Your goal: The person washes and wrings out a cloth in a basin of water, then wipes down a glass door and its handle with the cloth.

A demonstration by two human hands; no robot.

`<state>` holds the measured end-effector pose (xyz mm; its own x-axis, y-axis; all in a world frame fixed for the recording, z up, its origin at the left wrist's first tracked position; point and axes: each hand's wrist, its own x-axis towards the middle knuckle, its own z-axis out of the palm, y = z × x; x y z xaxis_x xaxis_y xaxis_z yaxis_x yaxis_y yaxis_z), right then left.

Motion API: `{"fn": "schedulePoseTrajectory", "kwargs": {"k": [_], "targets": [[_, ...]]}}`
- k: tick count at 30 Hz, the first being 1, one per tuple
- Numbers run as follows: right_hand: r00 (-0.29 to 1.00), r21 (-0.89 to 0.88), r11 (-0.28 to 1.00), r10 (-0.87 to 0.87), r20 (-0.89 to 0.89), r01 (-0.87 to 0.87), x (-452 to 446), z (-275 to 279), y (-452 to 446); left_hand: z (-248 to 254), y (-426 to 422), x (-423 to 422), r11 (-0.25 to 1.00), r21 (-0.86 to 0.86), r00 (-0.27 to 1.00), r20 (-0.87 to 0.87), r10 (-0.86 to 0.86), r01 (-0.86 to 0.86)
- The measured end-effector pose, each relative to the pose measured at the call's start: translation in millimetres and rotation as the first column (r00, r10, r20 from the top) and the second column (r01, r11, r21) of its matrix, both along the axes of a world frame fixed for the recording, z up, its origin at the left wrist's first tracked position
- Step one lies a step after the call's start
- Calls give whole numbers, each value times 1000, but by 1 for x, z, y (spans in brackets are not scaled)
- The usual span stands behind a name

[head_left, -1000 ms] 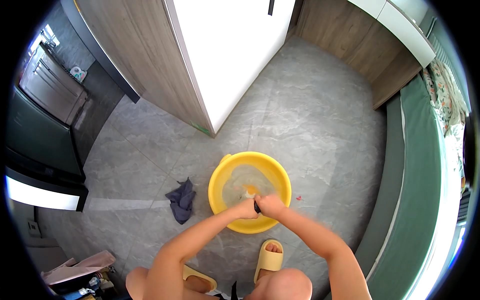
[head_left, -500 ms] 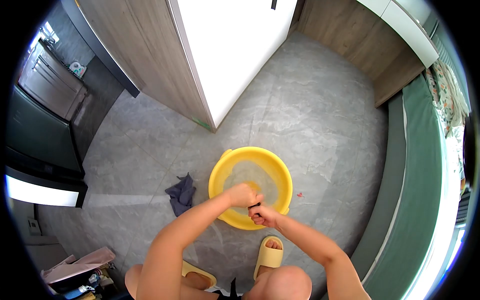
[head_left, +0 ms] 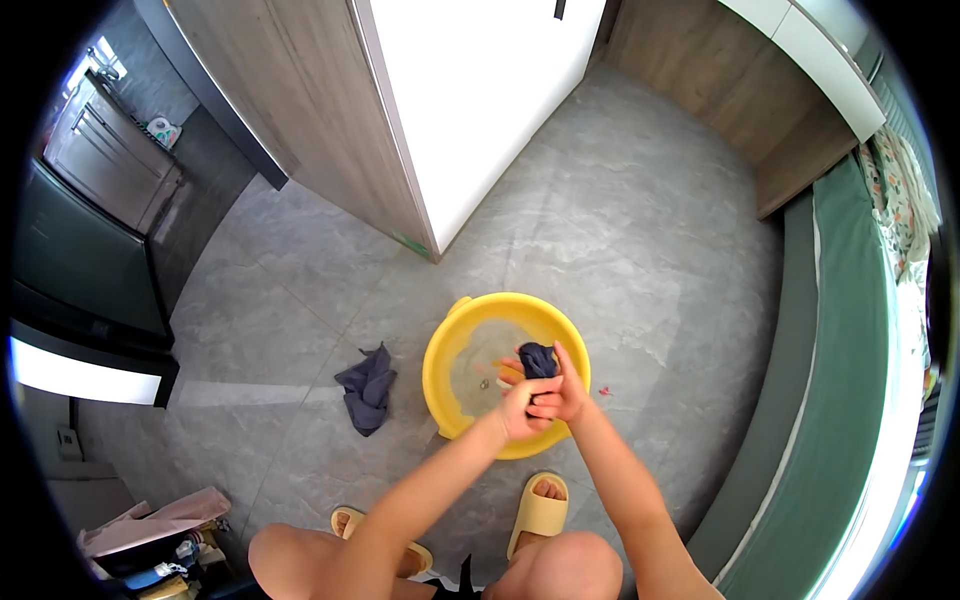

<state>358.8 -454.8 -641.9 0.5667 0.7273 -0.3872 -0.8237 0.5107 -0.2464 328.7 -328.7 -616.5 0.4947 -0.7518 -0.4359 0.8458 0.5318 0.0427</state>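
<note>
A wide yellow basin (head_left: 432,385) with cloudy water in it stands on the floor before my feet. Over its right half, both hands come together on a bunched dark navy cloth (head_left: 538,361). My right hand (head_left: 566,388) cups the cloth, with the bundle showing above its palm and fingers. Closed around the lower end of the same cloth, my left hand (head_left: 527,410) overlaps the right. Part of the cloth is hidden by the fingers. Left of the basin, a second dark cloth (head_left: 368,390) lies crumpled on the floor.
My feet wear cream slides (head_left: 540,512) close to the basin. A wood-sided cabinet (head_left: 300,120) with a white face juts toward the basin. Along the right runs a bed with a green cover (head_left: 850,400). A pink bag (head_left: 155,525) sits at lower left.
The hands were closer together with little cloth showing; now a larger bunch of cloth shows above them. The right hand has turned upward, and the left has moved right.
</note>
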Motion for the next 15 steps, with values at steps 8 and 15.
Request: {"fn": "schedulePoseTrajectory", "kwargs": {"k": [8,15], "targets": [[911,641,753,-147,385,-150,12,21,11,26,-44,-47,729,-655,973,-225,60,-196],[867,-219,964,233,440,-148,27,103,-8,66,-16,-21,987,-95,988,-66,-138,132]]}}
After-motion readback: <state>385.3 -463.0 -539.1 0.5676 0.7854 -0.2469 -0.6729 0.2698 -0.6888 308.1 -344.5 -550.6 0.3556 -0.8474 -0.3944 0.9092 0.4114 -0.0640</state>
